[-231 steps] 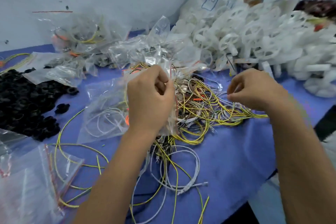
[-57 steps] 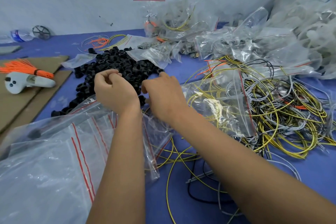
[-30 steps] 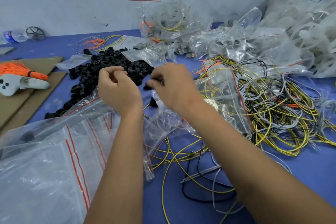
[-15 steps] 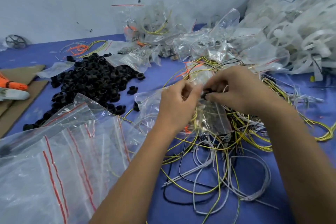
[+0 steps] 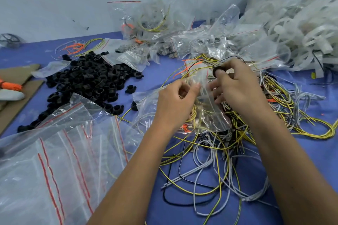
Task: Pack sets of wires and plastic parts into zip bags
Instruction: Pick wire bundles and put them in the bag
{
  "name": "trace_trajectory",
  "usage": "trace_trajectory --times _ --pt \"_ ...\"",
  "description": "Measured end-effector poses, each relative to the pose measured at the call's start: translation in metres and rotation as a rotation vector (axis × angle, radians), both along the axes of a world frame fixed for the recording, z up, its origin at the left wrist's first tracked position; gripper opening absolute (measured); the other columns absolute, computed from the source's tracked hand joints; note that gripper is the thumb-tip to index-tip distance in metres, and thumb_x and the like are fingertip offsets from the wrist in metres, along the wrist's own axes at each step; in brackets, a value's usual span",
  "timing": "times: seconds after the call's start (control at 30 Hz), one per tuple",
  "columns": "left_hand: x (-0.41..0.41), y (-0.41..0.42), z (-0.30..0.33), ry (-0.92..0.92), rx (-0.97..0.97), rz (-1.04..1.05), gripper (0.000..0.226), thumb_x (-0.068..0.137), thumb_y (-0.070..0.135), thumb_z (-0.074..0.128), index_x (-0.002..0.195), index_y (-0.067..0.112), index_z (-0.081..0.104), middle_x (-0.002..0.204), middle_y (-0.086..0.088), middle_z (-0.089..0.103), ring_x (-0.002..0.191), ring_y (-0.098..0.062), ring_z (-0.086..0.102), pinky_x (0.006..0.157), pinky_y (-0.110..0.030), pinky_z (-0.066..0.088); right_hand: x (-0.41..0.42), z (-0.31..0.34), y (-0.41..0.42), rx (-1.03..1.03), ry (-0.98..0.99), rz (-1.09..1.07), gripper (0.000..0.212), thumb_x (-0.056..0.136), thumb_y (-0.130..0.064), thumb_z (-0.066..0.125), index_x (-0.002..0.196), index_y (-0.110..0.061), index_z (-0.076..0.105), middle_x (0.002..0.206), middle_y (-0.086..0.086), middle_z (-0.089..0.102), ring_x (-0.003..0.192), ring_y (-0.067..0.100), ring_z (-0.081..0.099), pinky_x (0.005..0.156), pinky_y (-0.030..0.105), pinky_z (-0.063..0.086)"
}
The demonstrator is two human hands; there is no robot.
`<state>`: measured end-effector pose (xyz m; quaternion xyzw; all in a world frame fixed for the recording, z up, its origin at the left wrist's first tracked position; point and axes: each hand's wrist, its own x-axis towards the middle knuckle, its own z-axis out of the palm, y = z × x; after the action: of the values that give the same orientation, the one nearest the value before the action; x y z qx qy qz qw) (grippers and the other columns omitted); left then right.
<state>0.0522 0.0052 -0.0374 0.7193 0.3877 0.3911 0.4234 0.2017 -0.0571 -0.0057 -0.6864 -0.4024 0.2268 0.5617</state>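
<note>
Wires [image 5: 228, 144] and bags crowd the counter [image 5: 301, 151] mid-frame, where the left hand [image 5: 173, 104] pinches a zip bag's [image 5: 206, 113] mouth while the right hand [image 5: 237, 86] pinches a black ring [image 5: 217, 69].

cardboard sheet [image 5: 17, 86] lies on blue tablecloth [image 5: 301, 179].

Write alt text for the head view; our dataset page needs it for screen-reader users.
Two hands work at a clear zip bag over tangled wires: the left hand pinches the bag's edge while the right hand holds a black plastic ring above it. A pile of black rings and empty zip bags lie left on the blue table.
</note>
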Motion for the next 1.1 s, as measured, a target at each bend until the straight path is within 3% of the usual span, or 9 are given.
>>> trace_trajectory --times 0.1,0.23,0.4,0.6,0.73,0.9,0.97,1.03,1.1 --pt "0.001 -0.002 0.001 0.001 -0.027 -0.034 0.041 0.083 0.057 0.074 0.085 0.018 0.064 0.072 0.003 0.067 0.062 -0.015 0.064 0.06 -0.04 0.057 -0.004 0.0 0.002 -0.016 0.076 0.102 0.009 0.107 -0.018 0.048 0.101 -0.017 0.055 0.079 0.009 0.076 0.065 0.036 0.073 0.057 0.05 0.059" --pt "0.003 -0.002 -0.003 0.094 0.054 -0.022 0.031 0.075 0.04 0.085 0.08 0.025 0.058 0.068 0.01 0.064 0.059 -0.002 0.059 0.059 -0.02 0.048 -0.008 0.001 -0.002 0.02 0.176 0.241 0.012 0.11 -0.017 0.041 0.103 -0.015 0.051 0.092 0.009 0.079 0.078 0.033 0.077 0.062 0.038 0.058" --pt "0.001 0.002 -0.001 -0.055 -0.035 0.031 0.011 0.082 0.021 0.065 0.076 0.013 0.062 0.067 -0.007 0.067 0.051 -0.025 0.069 0.054 -0.043 0.057 -0.011 0.006 -0.004 0.22 0.106 0.26 0.012 0.108 -0.008 0.044 0.102 -0.012 0.054 0.098 0.015 0.074 0.079 0.033 0.076 0.072 0.046 0.064" --pt "-0.004 0.009 0.001 -0.151 -0.123 0.071 0.026 0.095 0.016 0.066 0.07 0.011 0.067 0.052 -0.01 0.063 0.041 -0.024 0.06 0.043 -0.03 0.047 -0.015 0.006 -0.007 0.295 0.096 0.568 0.009 0.099 -0.006 0.051 0.101 -0.007 0.06 0.105 0.023 0.07 0.102 0.037 0.07 0.078 0.046 0.063" --pt "-0.007 0.009 0.008 -0.273 -0.113 0.163 0.014 0.09 0.012 0.073 0.081 0.006 0.064 0.05 -0.006 0.06 0.036 -0.019 0.053 0.038 -0.024 0.041 -0.01 -0.002 -0.004 0.162 -0.04 0.537 0.014 0.102 0.002 0.052 0.099 -0.008 0.061 0.099 0.021 0.07 0.096 0.029 0.072 0.084 0.044 0.062" --pt "-0.011 0.005 0.023 -0.381 -0.018 0.093 0.017 0.088 0.01 0.073 0.091 0.013 0.056 0.045 -0.001 0.054 0.033 -0.019 0.045 0.038 -0.021 0.035 -0.012 -0.003 -0.001 0.032 -0.583 0.443 0.019 0.092 -0.001 0.067 0.104 -0.013 0.077 0.081 -0.005 0.073 0.074 0.011 0.069 0.075 0.026 0.053" --pt "-0.009 0.001 0.024 -0.362 0.051 0.095 0.018 0.089 0.011 0.074 0.089 0.015 0.056 0.046 0.002 0.055 0.034 -0.018 0.048 0.039 -0.022 0.037 -0.018 0.004 -0.002 0.013 -0.709 0.466 0.015 0.089 -0.007 0.07 0.088 -0.019 0.077 0.06 -0.015 0.058 0.057 0.005 0.054 0.062 0.018 0.039" --pt "-0.008 -0.001 0.023 -0.325 0.126 0.128 0.018 0.09 0.014 0.074 0.087 0.016 0.057 0.047 0.001 0.058 0.038 -0.02 0.051 0.045 -0.026 0.041 -0.024 0.011 0.0 0.01 -0.804 0.468 0.03 0.084 -0.008 0.068 0.067 -0.03 0.058 0.047 -0.014 0.043 0.048 0.004 0.044 0.057 0.013 0.03" --pt "-0.008 -0.002 0.022 -0.322 0.175 0.162 0.018 0.09 0.016 0.074 0.085 0.018 0.057 0.048 0.0 0.058 0.041 -0.019 0.052 0.051 -0.029 0.043 -0.031 0.015 0.004 0.0 -0.869 0.452 0.031 0.081 -0.007 0.067 0.065 -0.031 0.054 0.049 -0.013 0.04 0.047 0.008 0.04 0.056 0.021 0.03"
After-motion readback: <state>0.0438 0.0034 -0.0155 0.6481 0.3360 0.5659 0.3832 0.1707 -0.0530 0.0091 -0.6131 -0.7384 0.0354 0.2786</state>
